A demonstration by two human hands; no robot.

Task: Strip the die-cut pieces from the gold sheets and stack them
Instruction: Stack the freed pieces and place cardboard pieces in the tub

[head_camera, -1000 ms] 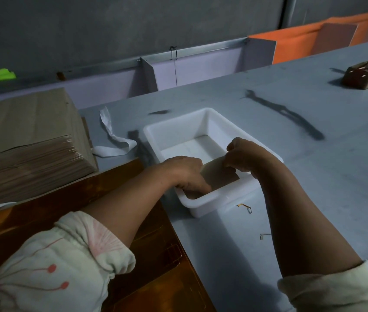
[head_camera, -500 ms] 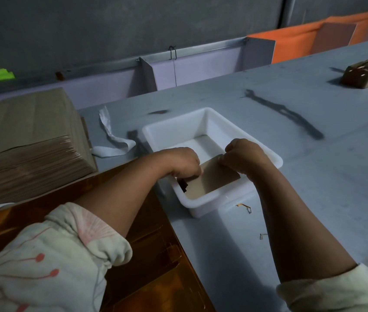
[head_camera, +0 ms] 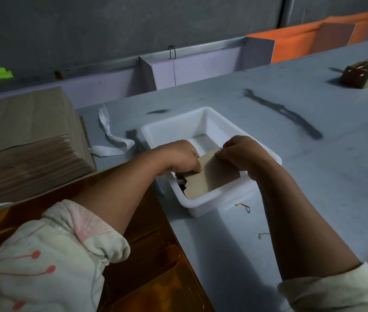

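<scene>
the fingers (head_camera: 197, 168) of the left hand (head_camera: 179, 157) and those of the right hand (head_camera: 242, 154) are clamped on opposite edges of a brown die-cut piece (head_camera: 212, 176), held tilted inside the white tray (head_camera: 203, 115). the tray rests on the grey surface (head_camera: 313, 165), beside the gold sheets (head_camera: 160, 262).

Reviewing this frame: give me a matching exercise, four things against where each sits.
1. white tub
2. tape dispenser
3. paper stack
4. white strip

A. far right of the table
B. between stack and tub
C. under both hands
D. left edge of the table

Pairs: 1-C, 2-A, 3-D, 4-B
</scene>
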